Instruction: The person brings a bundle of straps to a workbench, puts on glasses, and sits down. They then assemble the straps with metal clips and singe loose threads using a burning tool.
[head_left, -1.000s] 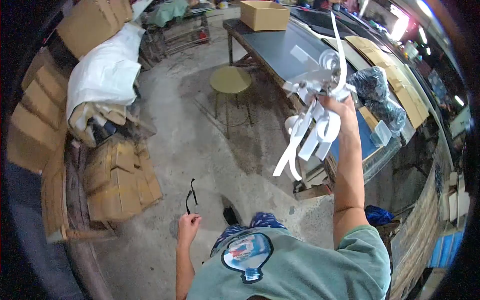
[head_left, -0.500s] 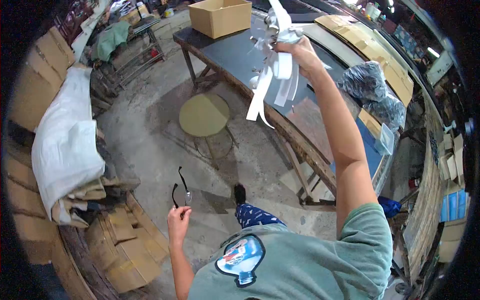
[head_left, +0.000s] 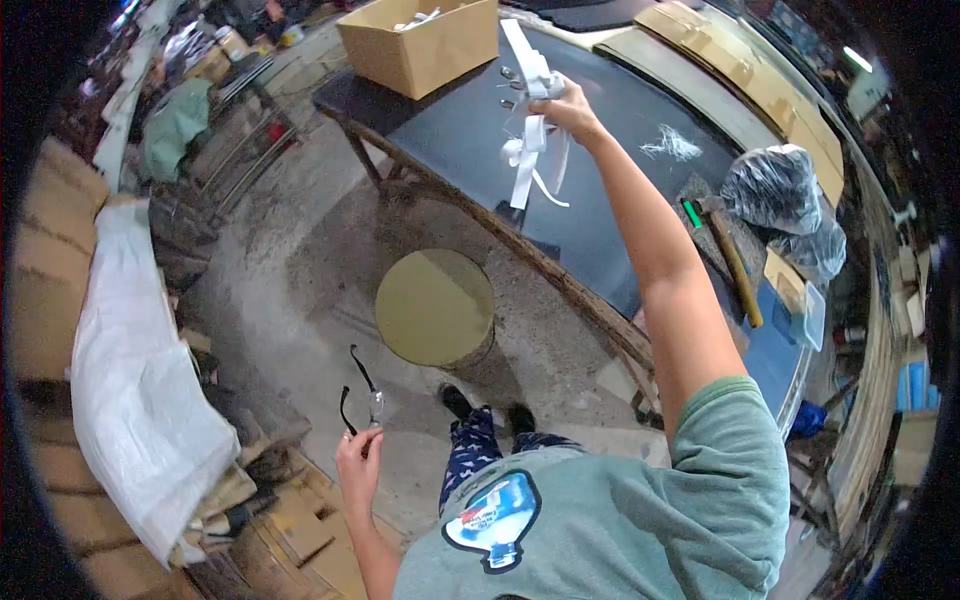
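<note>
My left hand (head_left: 358,458) is closed on a pair of eyeglasses (head_left: 376,405) with dark temples, held low over the concrete floor. Stretched out over the dark tabletop (head_left: 440,135), my right hand (head_left: 568,108) grips a bundle of white straps (head_left: 527,165) with small metal pieces on it. The strap ends hang below my fingers. An open cardboard box (head_left: 425,58) with white items inside stands at the table's far left corner, to the left of the bundle.
A round stool (head_left: 436,307) stands before the table. On the table's right lie a hammer (head_left: 737,270), white threads (head_left: 673,145), plastic-wrapped bundles (head_left: 770,188) and a clear container (head_left: 811,318). White sheeting (head_left: 150,385) and cardboard (head_left: 55,290) line the left side.
The view has moved closer to the table and stool. My right hand has carried the straps toward the cardboard box. My left hand still holds the eyeglasses low.
</note>
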